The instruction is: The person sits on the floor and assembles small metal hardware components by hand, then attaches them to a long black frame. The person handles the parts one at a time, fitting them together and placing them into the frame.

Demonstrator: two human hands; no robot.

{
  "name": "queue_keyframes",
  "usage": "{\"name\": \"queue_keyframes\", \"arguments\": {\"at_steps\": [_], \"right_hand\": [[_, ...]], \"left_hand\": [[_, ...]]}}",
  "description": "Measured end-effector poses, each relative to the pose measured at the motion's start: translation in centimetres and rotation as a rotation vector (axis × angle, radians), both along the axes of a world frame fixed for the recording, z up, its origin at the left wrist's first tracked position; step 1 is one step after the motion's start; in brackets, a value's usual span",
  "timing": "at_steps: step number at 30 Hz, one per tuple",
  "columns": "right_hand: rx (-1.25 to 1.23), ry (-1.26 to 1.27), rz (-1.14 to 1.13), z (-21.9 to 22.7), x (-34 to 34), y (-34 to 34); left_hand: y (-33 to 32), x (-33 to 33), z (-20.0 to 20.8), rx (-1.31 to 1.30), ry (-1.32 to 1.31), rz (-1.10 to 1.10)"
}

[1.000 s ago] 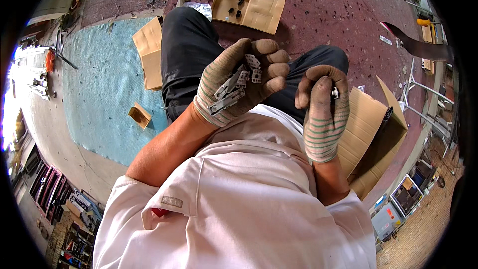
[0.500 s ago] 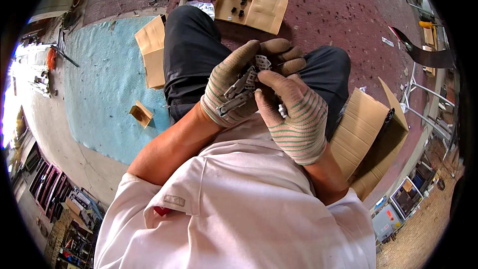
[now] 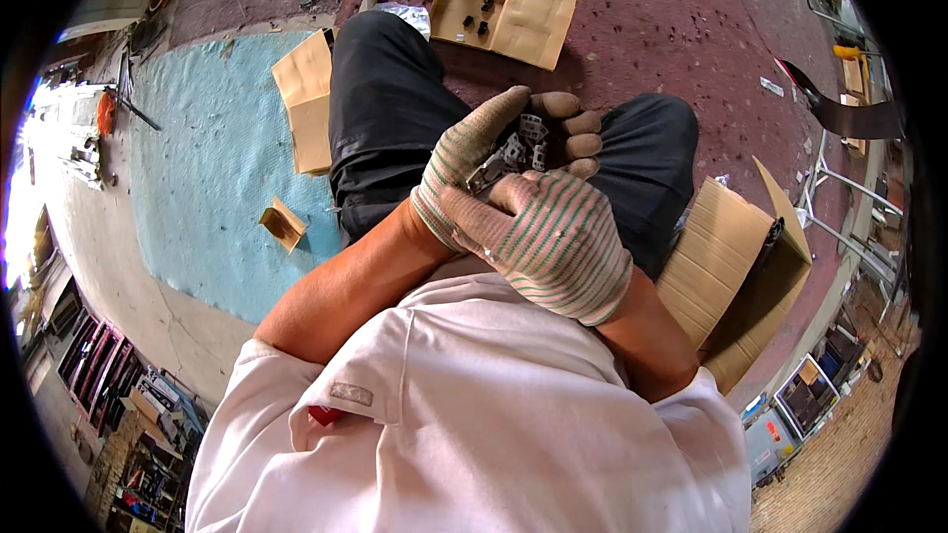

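Note:
Both my hands wear knitted gloves with brown palms and green stripes, and they meet above my lap. My left hand (image 3: pixel 464 150) is cupped, its fingers curled round several small grey metal parts (image 3: pixel 512 155) with holes and slots. My right hand (image 3: pixel 565 249) lies across the near side of the left palm, back upward. Its fingers are bent in against the parts and its thumb reaches over the heel of the left hand. The right fingertips are mostly hidden, so what they grip cannot be made out.
Ahead on the dark red floor lies an open cardboard box (image 3: pixel 538 25) with several small black pieces. A larger open carton (image 3: pixel 716 257) stands by my right knee. On the blue mat (image 3: pixel 202 178) at left are a cardboard box (image 3: pixel 304 89) and a small carton piece (image 3: pixel 283 225).
My right hand has turned over and moved left onto the left palm, its thumb now across the left hand's heel. The metal parts sit more gathered in my left hand.

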State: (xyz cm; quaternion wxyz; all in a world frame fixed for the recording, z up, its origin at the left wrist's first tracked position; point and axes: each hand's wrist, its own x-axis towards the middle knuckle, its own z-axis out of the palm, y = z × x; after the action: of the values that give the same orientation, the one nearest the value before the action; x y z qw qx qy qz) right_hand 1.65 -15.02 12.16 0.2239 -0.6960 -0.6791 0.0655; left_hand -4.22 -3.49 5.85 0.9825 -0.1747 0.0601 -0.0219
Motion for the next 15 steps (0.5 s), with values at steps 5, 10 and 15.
{"name": "queue_keyframes", "arguments": {"at_steps": [5, 10, 15], "right_hand": [[0.097, 0.048, -0.002, -0.6, -0.2, 0.3], [0.098, 0.229, -0.106, 0.6, 0.4, 0.1], [0.232, 0.532, -0.347, 2.2, 0.9, -0.5]], "left_hand": [[0.0, 0.0, -0.7, -0.018, -0.050, -0.008], [0.4, -0.1, 0.0, 0.032, -0.031, 0.013], [0.4, -0.1, 0.5, 0.027, -0.035, 0.031]]}}
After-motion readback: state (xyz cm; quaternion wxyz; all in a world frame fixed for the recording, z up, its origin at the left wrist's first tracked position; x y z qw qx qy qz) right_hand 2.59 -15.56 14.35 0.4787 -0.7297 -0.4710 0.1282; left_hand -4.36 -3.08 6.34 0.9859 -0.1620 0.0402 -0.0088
